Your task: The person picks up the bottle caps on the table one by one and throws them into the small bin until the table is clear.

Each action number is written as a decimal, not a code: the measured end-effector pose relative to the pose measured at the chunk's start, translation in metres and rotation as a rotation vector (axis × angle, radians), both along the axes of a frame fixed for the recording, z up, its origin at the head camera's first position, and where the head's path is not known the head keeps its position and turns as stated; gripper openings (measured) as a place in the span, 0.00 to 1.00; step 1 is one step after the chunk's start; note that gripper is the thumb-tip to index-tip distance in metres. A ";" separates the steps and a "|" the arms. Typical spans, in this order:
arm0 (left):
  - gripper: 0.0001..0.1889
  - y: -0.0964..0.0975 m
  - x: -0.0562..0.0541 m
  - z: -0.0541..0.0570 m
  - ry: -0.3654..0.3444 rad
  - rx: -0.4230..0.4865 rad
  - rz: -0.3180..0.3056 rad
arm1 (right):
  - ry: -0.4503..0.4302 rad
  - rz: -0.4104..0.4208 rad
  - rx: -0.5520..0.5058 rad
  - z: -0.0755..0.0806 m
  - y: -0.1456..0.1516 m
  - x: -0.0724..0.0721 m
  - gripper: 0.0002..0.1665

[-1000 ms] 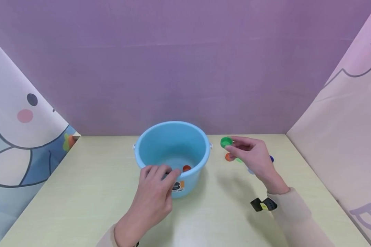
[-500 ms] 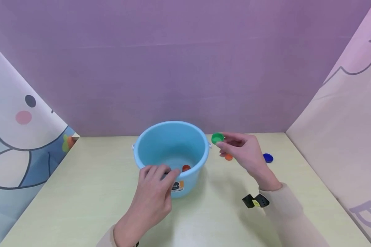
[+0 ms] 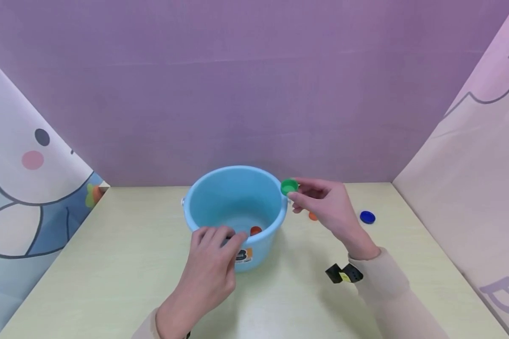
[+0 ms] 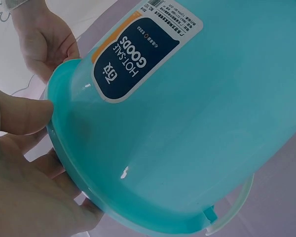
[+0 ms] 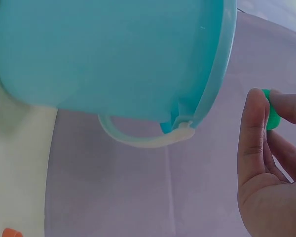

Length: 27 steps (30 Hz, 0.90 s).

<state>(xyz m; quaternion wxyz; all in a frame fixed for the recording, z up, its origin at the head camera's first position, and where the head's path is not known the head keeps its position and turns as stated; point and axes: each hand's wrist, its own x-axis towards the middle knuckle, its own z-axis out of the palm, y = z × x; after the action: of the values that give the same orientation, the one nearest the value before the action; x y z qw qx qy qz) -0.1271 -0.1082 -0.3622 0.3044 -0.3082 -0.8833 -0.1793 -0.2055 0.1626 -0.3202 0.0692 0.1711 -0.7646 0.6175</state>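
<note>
A light blue bucket (image 3: 260, 249) stands upright on the table, a red bottle cap (image 3: 256, 230) on its bottom. My left hand (image 3: 212, 256) grips the near rim; in the left wrist view the thumb presses the outer wall (image 4: 138, 133) and the fingers reach over the edge. Between thumb and fingertips my right hand (image 3: 328, 202) pinches a green bottle cap (image 3: 289, 186), hollow side up, which overlaps the bucket's right rim in the head view. The right wrist view shows this green cap (image 5: 273, 116) edge-on, outside and above the bucket's mouth.
On the table (image 3: 123, 263), right of the bucket, lie an orange bottle cap (image 3: 313, 216), partly behind the right hand, and a blue cap (image 3: 367, 217). The bucket's pale handle (image 5: 148, 143) hangs down behind it. A purple cloth wall (image 3: 254, 94) closes off the back.
My right hand has carried the green cap left and slightly up, from over the table to the bucket's rim. The blue cap has come into fuller view. The left hand stays put.
</note>
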 end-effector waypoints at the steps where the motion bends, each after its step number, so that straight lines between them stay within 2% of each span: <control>1: 0.19 0.000 0.000 0.000 0.002 0.001 -0.001 | 0.005 0.006 -0.004 0.001 -0.001 0.000 0.22; 13: 0.20 0.000 0.000 0.001 -0.013 -0.009 0.004 | 0.036 0.041 -0.008 0.008 -0.018 0.000 0.22; 27: 0.19 0.000 0.000 0.001 -0.022 -0.016 0.012 | 0.064 0.089 -0.052 0.009 -0.035 -0.002 0.20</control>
<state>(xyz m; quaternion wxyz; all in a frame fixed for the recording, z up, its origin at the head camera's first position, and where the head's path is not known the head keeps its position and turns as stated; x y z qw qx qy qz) -0.1266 -0.1082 -0.3608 0.2936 -0.3031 -0.8898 -0.1738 -0.2073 0.1279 -0.3112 0.0705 0.2225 -0.7374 0.6338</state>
